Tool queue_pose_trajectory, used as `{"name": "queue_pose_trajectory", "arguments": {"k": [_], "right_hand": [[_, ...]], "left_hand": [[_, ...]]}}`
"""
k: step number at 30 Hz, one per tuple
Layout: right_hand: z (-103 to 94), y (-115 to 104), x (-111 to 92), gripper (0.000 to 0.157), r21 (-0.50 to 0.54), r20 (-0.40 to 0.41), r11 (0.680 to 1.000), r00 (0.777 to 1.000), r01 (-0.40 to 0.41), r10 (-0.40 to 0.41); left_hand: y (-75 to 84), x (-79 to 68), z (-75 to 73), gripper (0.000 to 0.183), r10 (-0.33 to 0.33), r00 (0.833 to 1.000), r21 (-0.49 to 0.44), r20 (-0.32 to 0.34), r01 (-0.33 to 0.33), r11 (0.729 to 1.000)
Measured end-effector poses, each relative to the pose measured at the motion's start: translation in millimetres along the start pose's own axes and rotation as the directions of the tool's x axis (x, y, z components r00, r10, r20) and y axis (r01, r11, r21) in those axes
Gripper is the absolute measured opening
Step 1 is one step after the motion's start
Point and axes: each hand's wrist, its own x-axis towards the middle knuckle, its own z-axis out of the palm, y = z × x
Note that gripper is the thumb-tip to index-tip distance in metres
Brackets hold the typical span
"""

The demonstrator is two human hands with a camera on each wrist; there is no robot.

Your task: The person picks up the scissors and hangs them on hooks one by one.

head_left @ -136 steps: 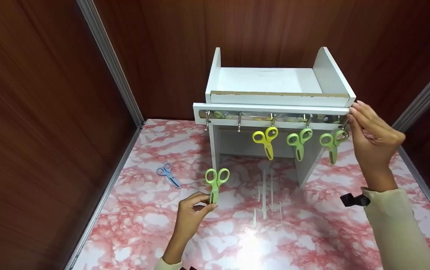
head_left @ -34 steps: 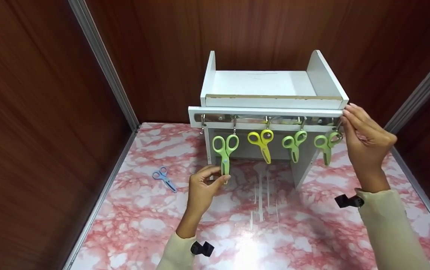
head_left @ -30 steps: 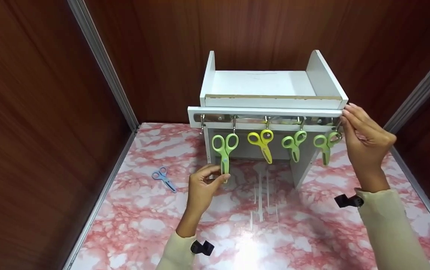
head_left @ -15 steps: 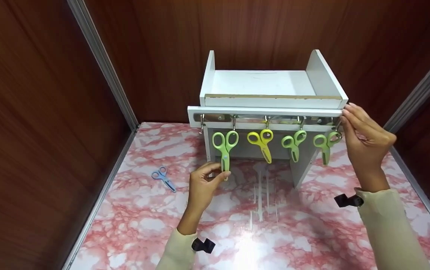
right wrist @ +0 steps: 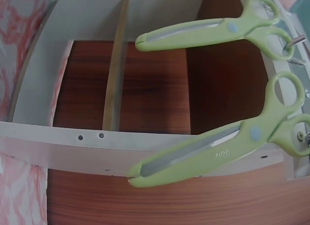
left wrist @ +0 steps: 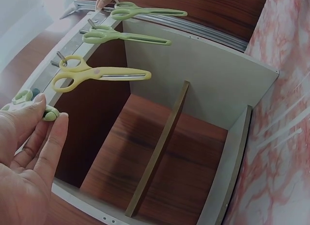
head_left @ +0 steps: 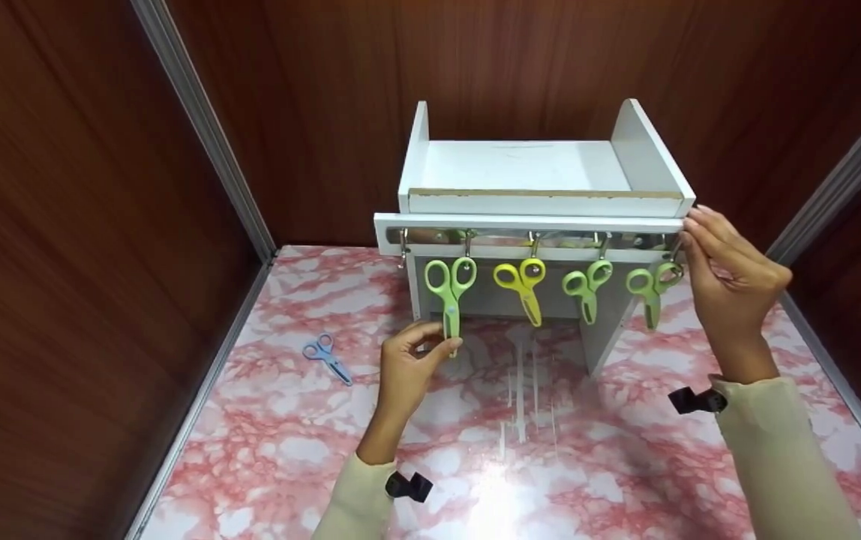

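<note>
My left hand (head_left: 408,367) pinches green scissors (head_left: 451,300) by the blade end, handles up. Their right loop overlaps the tip of the second hook (head_left: 468,244) from the left; whether it bears weight there I cannot tell. In the left wrist view, the left hand (left wrist: 29,152) partly hides them. My right hand (head_left: 738,285) grips the right end of the white hook rail (head_left: 580,223). Yellow scissors (head_left: 524,289) hang from the middle hook. Green scissors (head_left: 588,289) and another green pair (head_left: 653,289) hang further right; the right wrist view shows both green pairs (right wrist: 218,152) closely.
Blue scissors (head_left: 328,358) lie on the red-and-white marbled tabletop (head_left: 288,450), left of the white shelf unit (head_left: 550,165). The leftmost hook (head_left: 403,247) carries nothing. Brown panels (head_left: 85,225) with metal edging stand at the sides and back.
My left hand has brought the green scissors up from lower left to the second hook, then slightly higher, so the loop now meets the hook tip. The right hand keeps its grip.
</note>
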Motion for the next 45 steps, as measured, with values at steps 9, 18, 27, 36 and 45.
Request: {"name": "queue_pose_trajectory", "arguments": {"k": [9, 18, 27, 36, 45], "right_hand": [[1.9, 0, 0, 0.016, -0.005, -0.009, 1.000, 1.000, 0.006, -0.006], [1.4, 0, 0, 0.017, -0.006, -0.001, 1.000, 1.000, 0.007, -0.007], [2.2, 1, 1, 0.015, 0.002, -0.012, 1.000, 1.000, 0.002, -0.002], [1.4, 0, 1, 0.016, 0.001, -0.008, 1.000, 1.000, 0.003, -0.003], [0.0, -1, 0, 0.019, -0.033, 0.007, 0.999, 1.000, 0.005, -0.005]], "left_hand": [[-3.1, 1.4, 2.5, 0.015, -0.045, 0.999, 0.001, -0.019, 0.045, 0.999], [-4.2, 3.6, 4.6, 0.015, -0.074, 0.997, 0.019, -0.031, 0.075, 0.997], [-10.8, 4.0, 4.4, 0.017, -0.045, 0.999, -0.038, -0.022, 0.044, 0.998], [-14.8, 3.8, 4.6, 0.020, -0.052, 0.999, -0.039, -0.003, 0.051, 0.998], [-16.9, 5.1, 6.9, 0.021, -0.121, 0.993, -0.078, 0.004, 0.121, 0.990]]}}
